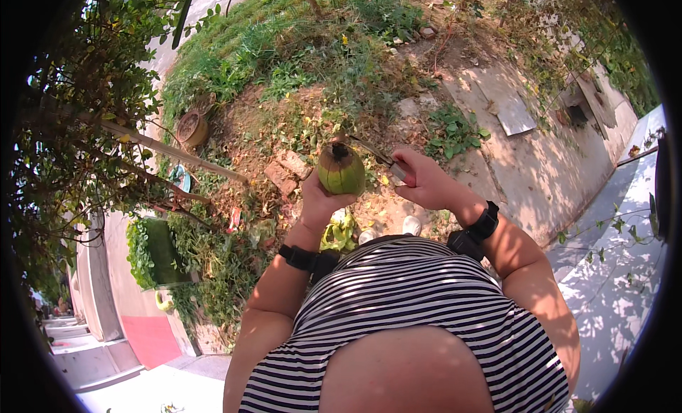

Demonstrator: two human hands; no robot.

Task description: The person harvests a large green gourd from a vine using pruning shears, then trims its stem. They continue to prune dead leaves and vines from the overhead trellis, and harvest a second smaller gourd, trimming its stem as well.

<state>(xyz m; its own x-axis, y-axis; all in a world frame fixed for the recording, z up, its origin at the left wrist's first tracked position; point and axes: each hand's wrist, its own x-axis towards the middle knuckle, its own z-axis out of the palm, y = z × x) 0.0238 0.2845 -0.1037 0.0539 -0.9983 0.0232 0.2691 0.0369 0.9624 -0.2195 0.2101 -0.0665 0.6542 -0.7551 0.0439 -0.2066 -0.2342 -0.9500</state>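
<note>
My left hand [322, 200] cups a green coconut [341, 176] from below and from its left side. The fruit's top is brown with a dark stem end, and thin dark lines run down its green husk. In my right hand [423, 179] is a knife [397, 170], gripped by its silvery handle. Its dark, narrow blade points up and left, passing close to the coconut's upper right side. Whether the blade touches the husk is hard to tell. Below the coconut, a yellow-green leafy heap [340, 234] lies on the ground near my shoes [411, 225].
Bricks [282, 177] lie on the soil left of the coconut. Farther left are a bamboo pole [181, 154], a clay pot [192, 129] and overhanging branches. A concrete slab [506, 173] and a loose flat panel [511, 112] lie to the right. Weeds grow ahead.
</note>
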